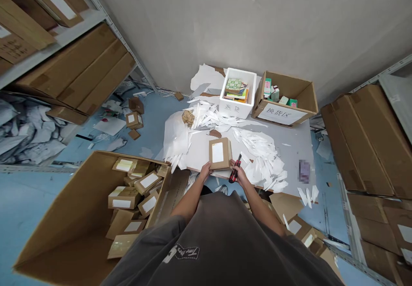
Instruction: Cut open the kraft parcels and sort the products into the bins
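Note:
A small cardboard box (225, 146) with a white label on top sits at the table's front edge, in front of my body. The fingers of my left hand (206, 172) are closed on its near left corner. My right hand (240, 175) grips a red and black utility knife (235, 172) that points away from me, its dark tip up beside the box. Fingertips of that same hand touch the box's near right corner. Torn white paper strips (257, 142) lie on the table around the box.
On the table's far side stand a white bin (233, 109) with booklets and an open carton (283, 114) with small packages. A large carton (64, 217) of labelled boxes stands at my left. Shelves with cartons (77, 71) flank both sides. More boxes (298, 226) lie below right.

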{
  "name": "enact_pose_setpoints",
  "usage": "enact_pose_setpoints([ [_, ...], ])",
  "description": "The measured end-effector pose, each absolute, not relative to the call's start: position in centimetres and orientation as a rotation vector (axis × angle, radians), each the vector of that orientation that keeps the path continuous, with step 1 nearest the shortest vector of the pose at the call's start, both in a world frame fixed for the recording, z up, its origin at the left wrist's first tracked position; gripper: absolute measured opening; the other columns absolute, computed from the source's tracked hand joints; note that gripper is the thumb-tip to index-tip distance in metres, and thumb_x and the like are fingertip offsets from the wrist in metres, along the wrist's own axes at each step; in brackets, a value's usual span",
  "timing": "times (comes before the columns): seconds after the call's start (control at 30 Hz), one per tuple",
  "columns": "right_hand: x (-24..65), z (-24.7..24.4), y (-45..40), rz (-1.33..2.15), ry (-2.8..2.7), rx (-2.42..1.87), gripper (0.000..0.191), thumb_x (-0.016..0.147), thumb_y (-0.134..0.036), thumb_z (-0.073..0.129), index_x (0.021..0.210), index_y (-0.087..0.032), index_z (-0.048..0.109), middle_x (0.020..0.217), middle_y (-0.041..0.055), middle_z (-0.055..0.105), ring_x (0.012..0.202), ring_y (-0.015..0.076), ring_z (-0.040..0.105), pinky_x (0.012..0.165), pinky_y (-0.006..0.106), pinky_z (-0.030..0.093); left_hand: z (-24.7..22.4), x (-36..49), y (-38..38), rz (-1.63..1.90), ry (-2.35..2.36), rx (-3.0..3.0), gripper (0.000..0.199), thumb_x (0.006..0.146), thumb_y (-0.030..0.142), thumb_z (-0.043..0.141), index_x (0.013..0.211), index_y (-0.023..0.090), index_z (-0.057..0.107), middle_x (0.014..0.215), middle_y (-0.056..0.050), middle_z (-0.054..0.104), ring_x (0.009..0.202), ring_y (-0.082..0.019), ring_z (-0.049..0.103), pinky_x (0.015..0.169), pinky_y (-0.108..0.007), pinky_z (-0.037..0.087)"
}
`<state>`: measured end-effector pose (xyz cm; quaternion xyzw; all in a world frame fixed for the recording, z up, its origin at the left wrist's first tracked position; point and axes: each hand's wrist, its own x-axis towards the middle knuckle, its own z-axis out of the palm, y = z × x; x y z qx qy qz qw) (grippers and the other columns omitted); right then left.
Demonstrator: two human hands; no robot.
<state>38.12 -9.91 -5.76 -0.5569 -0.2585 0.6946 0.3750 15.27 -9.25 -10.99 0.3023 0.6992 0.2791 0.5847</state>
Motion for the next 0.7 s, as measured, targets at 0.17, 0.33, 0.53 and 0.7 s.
enact_pose_setpoints([
  [0.17,36.5,-3.2,-9.6,1.802,-0.629,-1.343,0.052,0.077,-0.043,0.067,0.127,-0.027,0.072,0.144,0.012,0.074,0.149,0.0302,0.057,0.103,0.043,0.06,-10.4,15.6,-8.4,0.685,1.787,0.706,0.066,0.101,0.06,0.061,0.15,0.016,0.064,0.135,-0.019,0.076,0.131,-0.036,0.069,0.111,-0.055,0.054],
  [0.33,34.4,-4.1,-9.1,1.942,-0.573,-1.33,0.05,0.078,-0.038,0.07,0.126,-0.025,0.07,0.149,0.0131,0.07,0.148,0.0297,0.059,0.1,0.039,0.06,-9.0,13.0,-6.0,0.746,1.889,0.886,0.071,0.101,0.052,0.061,0.163,0.019,0.05,0.171,-0.016,0.047,0.156,-0.034,0.048,0.13,-0.048,0.037],
  [0.53,34.5,-5.2,-7.3,1.866,-0.71,-1.479,0.039,0.081,-0.037,0.074,0.116,-0.022,0.067,0.102,0.0064,0.08,0.087,0.0211,0.078,0.072,0.027,0.06,-7.1,9.4,-1.7,0.201,1.528,1.696,0.133,0.064,0.052,0.1,0.175,0.027,0.03,0.185,-0.01,0.016,0.168,-0.046,0.016,0.133,-0.055,0.029],
  [0.7,32.5,-4.6,-2.6,1.689,-1.104,-1.689,0.03,0.101,-0.053,0.061,0.113,-0.027,0.054,0.063,-0.0091,0.061,0.044,0.0157,0.055,0.052,0.026,0.049,-7.3,9.0,-1.1,0.058,1.528,1.732,0.136,0.064,0.06,0.099,0.175,0.035,0.026,0.186,-0.007,0.008,0.166,-0.05,0.019,0.126,-0.057,0.038],
])
